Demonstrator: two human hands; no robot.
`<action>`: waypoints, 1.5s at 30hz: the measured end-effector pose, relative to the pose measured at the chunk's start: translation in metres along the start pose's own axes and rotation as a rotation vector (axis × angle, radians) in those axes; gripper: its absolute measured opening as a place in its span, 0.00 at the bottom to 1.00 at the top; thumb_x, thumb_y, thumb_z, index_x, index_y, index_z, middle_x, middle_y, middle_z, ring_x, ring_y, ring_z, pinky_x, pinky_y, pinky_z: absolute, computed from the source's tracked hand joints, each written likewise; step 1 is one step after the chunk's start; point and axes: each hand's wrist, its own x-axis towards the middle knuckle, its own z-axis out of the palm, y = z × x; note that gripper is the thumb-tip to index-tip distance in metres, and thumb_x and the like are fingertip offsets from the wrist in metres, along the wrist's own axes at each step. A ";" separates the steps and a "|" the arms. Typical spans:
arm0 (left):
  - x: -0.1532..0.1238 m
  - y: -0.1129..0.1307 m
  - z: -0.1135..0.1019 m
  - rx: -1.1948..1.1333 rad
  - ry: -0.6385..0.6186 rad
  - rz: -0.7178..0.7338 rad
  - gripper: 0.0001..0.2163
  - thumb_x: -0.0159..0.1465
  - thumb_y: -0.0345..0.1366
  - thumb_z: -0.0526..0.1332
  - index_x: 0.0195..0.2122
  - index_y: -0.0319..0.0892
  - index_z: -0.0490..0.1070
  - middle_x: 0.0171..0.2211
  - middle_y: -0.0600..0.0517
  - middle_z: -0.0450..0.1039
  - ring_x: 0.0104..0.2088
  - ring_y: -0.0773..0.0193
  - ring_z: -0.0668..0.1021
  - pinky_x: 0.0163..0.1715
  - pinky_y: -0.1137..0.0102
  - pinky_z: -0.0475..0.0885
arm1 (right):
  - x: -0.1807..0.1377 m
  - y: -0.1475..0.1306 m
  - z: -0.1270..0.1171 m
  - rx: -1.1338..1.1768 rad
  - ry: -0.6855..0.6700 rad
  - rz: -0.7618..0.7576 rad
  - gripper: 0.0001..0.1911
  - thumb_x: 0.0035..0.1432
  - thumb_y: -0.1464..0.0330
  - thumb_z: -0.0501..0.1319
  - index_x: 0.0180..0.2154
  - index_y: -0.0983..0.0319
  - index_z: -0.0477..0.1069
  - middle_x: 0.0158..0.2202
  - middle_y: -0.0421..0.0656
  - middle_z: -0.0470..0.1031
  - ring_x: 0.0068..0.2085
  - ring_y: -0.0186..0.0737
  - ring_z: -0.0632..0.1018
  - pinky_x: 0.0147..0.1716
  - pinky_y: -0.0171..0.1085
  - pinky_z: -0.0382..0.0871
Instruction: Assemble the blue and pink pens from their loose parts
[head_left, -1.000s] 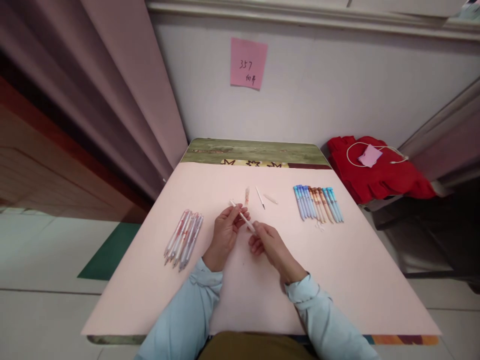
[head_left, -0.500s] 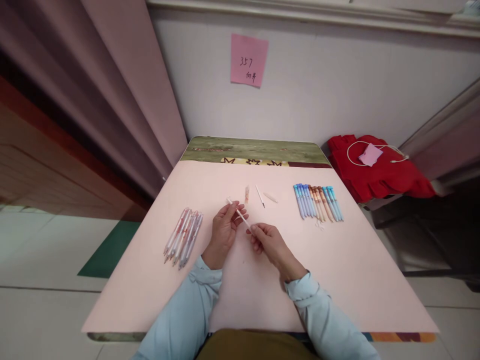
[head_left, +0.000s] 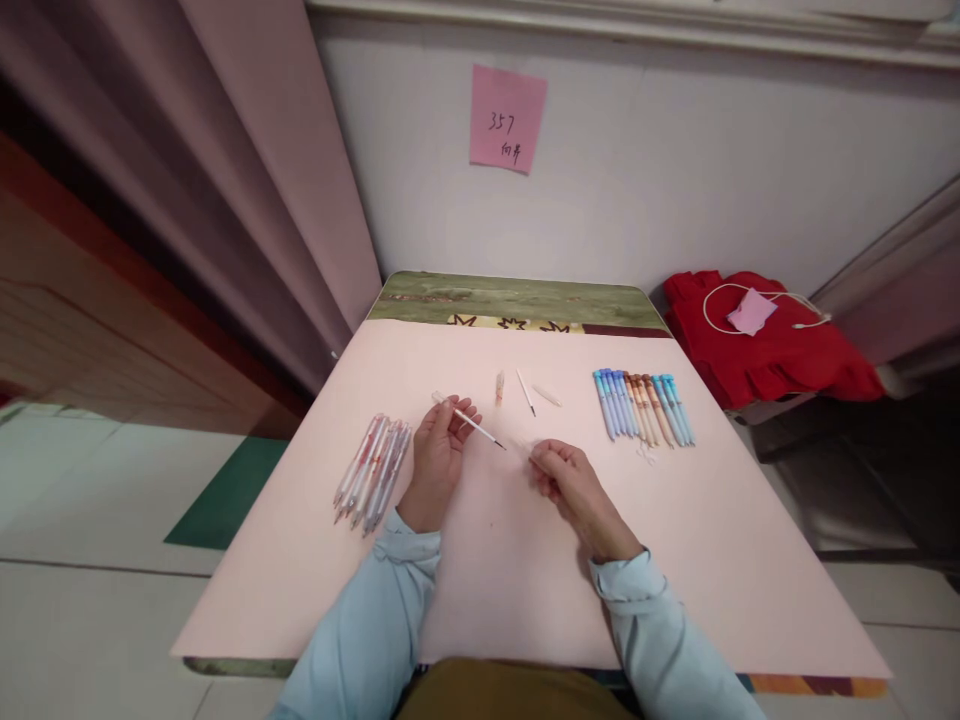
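My left hand (head_left: pixel 439 455) is closed on a pen refill (head_left: pixel 480 427), a thin white tube with a dark tip pointing down to the right. A clear-whitish piece shows at the refill's upper end, by the thumb. To the right, my right hand (head_left: pixel 566 480) pinches a small translucent piece (head_left: pixel 525 445), apart from the refill tip; motion blurs it, so its kind is unclear. Beyond the hands lie a short patterned pen barrel part (head_left: pixel 499 387), a second refill (head_left: pixel 526 392) with a dark tip, and a pale tapered pen part (head_left: pixel 547 395).
Several whitish patterned pens (head_left: pixel 373 470) lie side by side at the left. At the right is a row of blue, purple and brown pens (head_left: pixel 643 408), with small white bits (head_left: pixel 646 454) nearby. A red cloth (head_left: pixel 772 350) with a cable sits beyond the table's right edge.
My right hand has moved right, away from my left hand, with the translucent piece. The refill's dark tip is now exposed in my left hand, which has shifted slightly left.
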 end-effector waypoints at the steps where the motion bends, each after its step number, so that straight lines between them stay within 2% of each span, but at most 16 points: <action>1: 0.001 0.001 -0.001 -0.004 -0.001 0.003 0.11 0.57 0.39 0.71 0.38 0.41 0.75 0.35 0.50 0.79 0.36 0.66 0.80 0.44 0.67 0.75 | 0.001 0.000 -0.003 -0.016 0.029 -0.011 0.12 0.52 0.60 0.62 0.24 0.60 0.67 0.19 0.37 0.68 0.18 0.29 0.63 0.16 0.31 0.49; 3: 0.002 0.002 -0.001 -0.009 -0.005 0.011 0.11 0.57 0.38 0.71 0.38 0.41 0.75 0.34 0.50 0.79 0.36 0.66 0.80 0.43 0.67 0.75 | 0.002 -0.002 -0.007 -0.174 0.130 -0.062 0.14 0.54 0.58 0.61 0.25 0.61 0.70 0.21 0.39 0.71 0.21 0.32 0.67 0.18 0.32 0.53; 6: 0.002 0.002 -0.002 0.017 -0.015 0.021 0.11 0.58 0.38 0.70 0.39 0.41 0.75 0.35 0.50 0.78 0.36 0.66 0.80 0.42 0.67 0.75 | 0.005 -0.009 -0.005 -0.685 0.333 -0.223 0.14 0.56 0.57 0.61 0.29 0.59 0.77 0.28 0.43 0.76 0.28 0.38 0.73 0.27 0.35 0.59; 9: 0.002 0.001 -0.002 0.078 -0.012 0.029 0.12 0.58 0.39 0.70 0.40 0.40 0.74 0.35 0.49 0.78 0.36 0.64 0.80 0.41 0.66 0.76 | 0.013 -0.021 0.001 -1.111 0.374 -0.300 0.12 0.59 0.59 0.60 0.32 0.58 0.79 0.33 0.45 0.79 0.33 0.41 0.75 0.30 0.37 0.59; 12: 0.001 0.002 0.000 0.110 0.008 0.010 0.12 0.57 0.39 0.71 0.39 0.40 0.74 0.35 0.49 0.78 0.35 0.64 0.80 0.40 0.66 0.76 | 0.024 -0.033 0.003 -1.298 0.365 -0.278 0.13 0.62 0.60 0.59 0.35 0.58 0.79 0.36 0.47 0.79 0.34 0.42 0.77 0.29 0.37 0.57; 14: 0.000 0.003 0.002 0.117 0.016 -0.034 0.12 0.56 0.38 0.71 0.37 0.39 0.74 0.34 0.49 0.78 0.34 0.64 0.80 0.40 0.66 0.76 | 0.031 -0.040 -0.001 -1.343 0.426 -0.245 0.14 0.63 0.60 0.58 0.38 0.58 0.79 0.38 0.48 0.80 0.36 0.43 0.77 0.29 0.37 0.57; 17: -0.003 0.006 0.008 0.151 -0.005 -0.107 0.12 0.56 0.38 0.71 0.37 0.38 0.75 0.34 0.47 0.79 0.33 0.65 0.80 0.40 0.66 0.77 | 0.039 -0.045 -0.012 -1.358 0.513 -0.176 0.14 0.63 0.61 0.57 0.39 0.59 0.80 0.39 0.48 0.80 0.37 0.43 0.78 0.30 0.36 0.58; 21: -0.003 0.010 0.017 0.219 -0.021 -0.141 0.12 0.55 0.36 0.71 0.37 0.37 0.74 0.34 0.46 0.79 0.32 0.64 0.81 0.38 0.66 0.77 | 0.047 -0.043 -0.017 -1.382 0.515 -0.171 0.13 0.62 0.61 0.58 0.38 0.59 0.79 0.38 0.48 0.80 0.38 0.42 0.78 0.30 0.35 0.58; 26: 0.006 0.013 0.029 0.280 -0.033 -0.150 0.11 0.56 0.35 0.70 0.36 0.36 0.74 0.32 0.47 0.78 0.31 0.65 0.80 0.37 0.67 0.77 | 0.059 -0.039 -0.014 -1.363 0.553 -0.252 0.12 0.62 0.62 0.58 0.38 0.60 0.79 0.39 0.46 0.79 0.37 0.40 0.78 0.32 0.35 0.59; 30: 0.012 0.014 0.031 0.328 -0.034 -0.152 0.11 0.56 0.35 0.70 0.36 0.36 0.74 0.33 0.46 0.78 0.31 0.64 0.80 0.37 0.67 0.78 | 0.050 -0.037 -0.013 -1.118 0.581 -0.377 0.15 0.64 0.61 0.56 0.41 0.60 0.78 0.39 0.46 0.79 0.36 0.39 0.77 0.34 0.34 0.62; 32: 0.014 0.012 0.030 0.339 -0.023 -0.163 0.11 0.56 0.36 0.70 0.36 0.36 0.73 0.32 0.46 0.78 0.31 0.64 0.80 0.37 0.66 0.77 | 0.038 -0.033 -0.007 -0.902 0.487 -0.393 0.19 0.65 0.57 0.54 0.38 0.61 0.79 0.32 0.44 0.79 0.32 0.38 0.77 0.32 0.34 0.63; 35: 0.015 0.006 0.031 0.359 -0.029 -0.190 0.11 0.56 0.36 0.70 0.35 0.36 0.73 0.31 0.47 0.78 0.29 0.65 0.79 0.35 0.68 0.77 | 0.019 -0.024 0.009 -0.647 0.215 -0.291 0.20 0.61 0.52 0.58 0.33 0.60 0.79 0.26 0.41 0.78 0.26 0.36 0.76 0.27 0.33 0.64; 37: 0.014 0.000 0.033 0.377 -0.045 -0.228 0.11 0.55 0.37 0.70 0.35 0.36 0.73 0.30 0.48 0.77 0.28 0.66 0.79 0.33 0.69 0.76 | 0.013 -0.018 0.020 -0.546 0.172 -0.243 0.17 0.58 0.54 0.62 0.32 0.60 0.79 0.24 0.40 0.77 0.24 0.35 0.74 0.25 0.32 0.64; 40: 0.014 -0.005 0.038 0.404 -0.059 -0.272 0.11 0.54 0.37 0.70 0.34 0.36 0.73 0.29 0.48 0.77 0.26 0.65 0.79 0.31 0.68 0.76 | 0.016 -0.013 0.031 -0.458 0.181 -0.195 0.14 0.54 0.57 0.65 0.31 0.61 0.78 0.21 0.38 0.75 0.22 0.34 0.72 0.24 0.31 0.63; 45: 0.027 0.005 0.039 0.469 -0.048 -0.234 0.11 0.55 0.38 0.68 0.35 0.36 0.72 0.31 0.46 0.78 0.27 0.65 0.79 0.34 0.66 0.77 | 0.023 -0.013 0.030 -0.459 0.093 -0.131 0.13 0.54 0.59 0.64 0.26 0.62 0.74 0.18 0.37 0.72 0.20 0.33 0.71 0.23 0.31 0.62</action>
